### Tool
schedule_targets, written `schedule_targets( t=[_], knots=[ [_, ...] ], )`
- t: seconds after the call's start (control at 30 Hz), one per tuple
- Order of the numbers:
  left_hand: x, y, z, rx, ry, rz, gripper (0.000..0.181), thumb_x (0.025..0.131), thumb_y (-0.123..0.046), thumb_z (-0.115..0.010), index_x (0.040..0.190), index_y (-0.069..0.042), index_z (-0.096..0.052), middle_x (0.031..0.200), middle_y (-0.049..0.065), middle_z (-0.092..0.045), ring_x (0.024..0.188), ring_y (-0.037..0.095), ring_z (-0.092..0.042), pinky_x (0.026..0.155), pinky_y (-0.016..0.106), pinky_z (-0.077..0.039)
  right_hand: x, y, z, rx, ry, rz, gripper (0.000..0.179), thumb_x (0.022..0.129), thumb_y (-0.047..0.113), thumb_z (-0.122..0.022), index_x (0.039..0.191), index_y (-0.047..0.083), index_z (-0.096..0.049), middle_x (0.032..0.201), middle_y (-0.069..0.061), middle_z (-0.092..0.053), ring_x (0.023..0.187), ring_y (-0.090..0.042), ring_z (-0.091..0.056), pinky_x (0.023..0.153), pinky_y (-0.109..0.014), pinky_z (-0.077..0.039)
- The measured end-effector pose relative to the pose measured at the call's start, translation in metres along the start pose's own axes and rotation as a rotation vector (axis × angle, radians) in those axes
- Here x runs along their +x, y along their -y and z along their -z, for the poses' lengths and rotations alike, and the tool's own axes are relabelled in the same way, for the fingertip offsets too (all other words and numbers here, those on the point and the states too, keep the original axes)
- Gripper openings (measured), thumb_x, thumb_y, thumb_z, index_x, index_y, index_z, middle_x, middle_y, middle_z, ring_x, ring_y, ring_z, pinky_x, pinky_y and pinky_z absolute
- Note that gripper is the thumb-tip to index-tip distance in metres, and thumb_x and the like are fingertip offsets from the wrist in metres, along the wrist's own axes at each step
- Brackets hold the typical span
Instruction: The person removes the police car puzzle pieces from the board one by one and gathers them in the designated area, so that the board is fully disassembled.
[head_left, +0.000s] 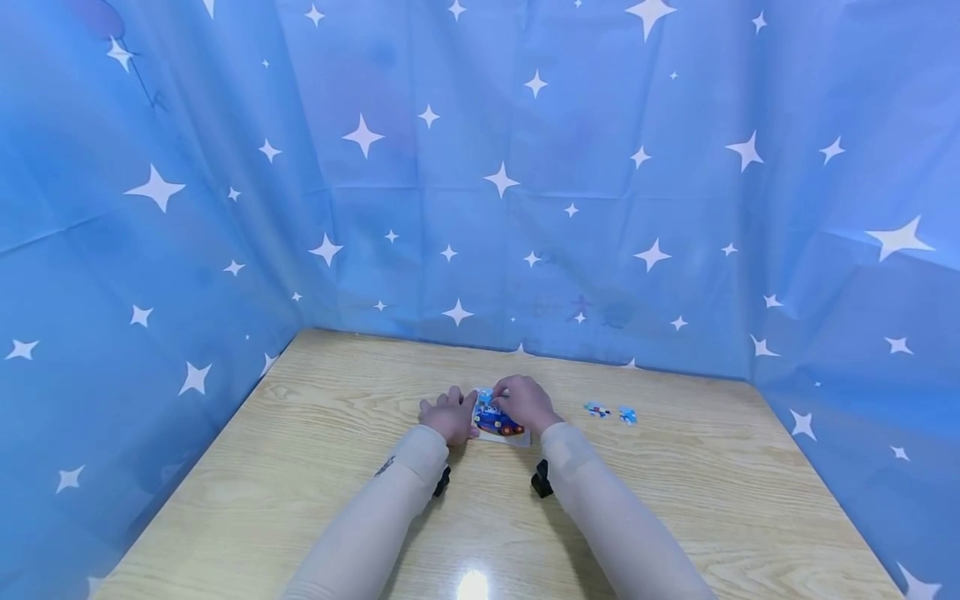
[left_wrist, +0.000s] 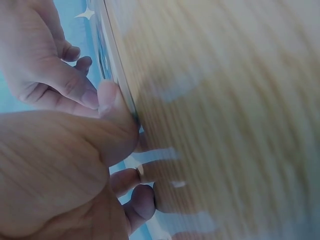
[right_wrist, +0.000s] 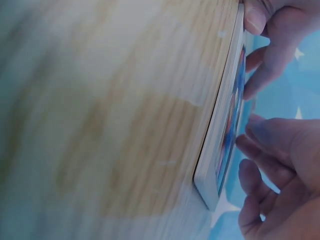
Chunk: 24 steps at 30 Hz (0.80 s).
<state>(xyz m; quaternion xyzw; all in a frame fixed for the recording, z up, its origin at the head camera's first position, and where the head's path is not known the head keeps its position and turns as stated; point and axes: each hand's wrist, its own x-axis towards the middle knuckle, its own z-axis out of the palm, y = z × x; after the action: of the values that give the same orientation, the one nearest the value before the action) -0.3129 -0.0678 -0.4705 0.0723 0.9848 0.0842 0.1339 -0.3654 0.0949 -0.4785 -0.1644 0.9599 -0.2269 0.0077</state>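
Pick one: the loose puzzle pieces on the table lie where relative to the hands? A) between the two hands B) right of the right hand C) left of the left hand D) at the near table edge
B: in the head view the two loose puzzle pieces lie on the table to the right of the right hand, apart from the puzzle board that both hands work on.
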Motion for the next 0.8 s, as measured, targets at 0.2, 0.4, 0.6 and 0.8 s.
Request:
schedule_targets(
  t=[0.2, 0.4, 0.6, 0.8],
  knots=[
    [-0.001, 0.0, 0.0, -0.011, -0.012, -0.003, 0.071, 0.101, -0.044, -0.058, 0.162, -0.025, -0.029, 0.127, 0.007, -0.041, 0.101, 0.021, -0.041, 0.084, 0.047, -0.027, -0.002, -0.005, 0.003, 0.038, -0.013, -0.01, 0.007, 0.096, 0.019, -0.073, 0.093, 0.016, -0.078, 0.107, -0.003, -0.073, 0.094, -0.02, -0.067, 0.089, -0.044, -0.053],
    [-0.005, -0.001, 0.001, -0.01, -0.011, 0.001, 0.071, 0.101, -0.044, -0.057, 0.163, -0.025, -0.028, 0.125, 0.005, -0.041, 0.104, 0.022, -0.041, 0.087, 0.048, -0.028, -0.008, -0.009, 0.009, 0.064, -0.028, -0.003, 0.007, 0.097, 0.017, -0.072, 0.096, 0.014, -0.077, 0.108, -0.004, -0.072, 0.089, -0.019, -0.065, 0.086, -0.044, -0.052],
    [-0.001, -0.001, -0.001, -0.008, -0.011, 0.001, 0.07, 0.101, -0.043, -0.057, 0.162, -0.024, -0.028, 0.133, 0.008, -0.04, 0.108, 0.023, -0.043, 0.089, 0.049, -0.03, -0.012, -0.017, 0.014, 0.088, -0.04, 0.002, 0.009, 0.098, 0.016, -0.07, 0.1, 0.012, -0.078, 0.12, -0.006, -0.071, 0.116, -0.028, -0.062, 0.1, -0.049, -0.047],
    [-0.001, -0.001, -0.002, -0.015, -0.012, 0.005, 0.07, 0.101, -0.042, -0.058, 0.162, -0.024, -0.029, 0.13, 0.007, -0.041, 0.106, 0.023, -0.042, 0.089, 0.049, -0.03, -0.016, -0.024, 0.019, 0.104, -0.037, -0.026, 0.008, 0.097, 0.015, -0.07, 0.098, 0.012, -0.077, 0.115, -0.006, -0.072, 0.113, -0.028, -0.063, 0.097, -0.049, -0.048]
  ],
)
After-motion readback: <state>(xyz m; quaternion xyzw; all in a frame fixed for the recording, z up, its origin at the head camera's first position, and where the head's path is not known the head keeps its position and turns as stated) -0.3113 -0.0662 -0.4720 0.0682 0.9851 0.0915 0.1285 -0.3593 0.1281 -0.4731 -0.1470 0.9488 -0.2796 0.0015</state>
